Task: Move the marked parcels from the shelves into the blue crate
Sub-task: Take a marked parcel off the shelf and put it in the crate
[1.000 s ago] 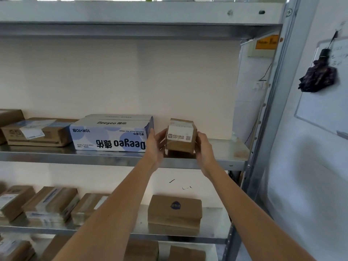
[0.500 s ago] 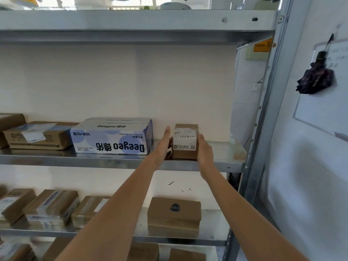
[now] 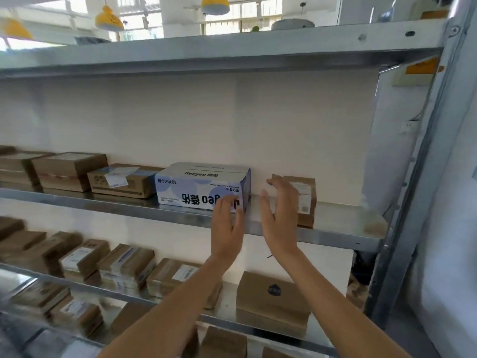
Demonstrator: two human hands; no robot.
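Two hands up at the middle shelf, both spread and holding nothing. Small brown parcel stands upright on the shelf, just behind the right hand, the nearer one. Left hand overlaps the blue-and-white box.

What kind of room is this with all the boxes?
Probably a parcel storeroom or small sorting room. Metal shelves run in tiers, stacked with brown cardboard parcels bearing shipping labels, plus a white and blue carton. Yellow hanging lamps show beyond the top shelf.
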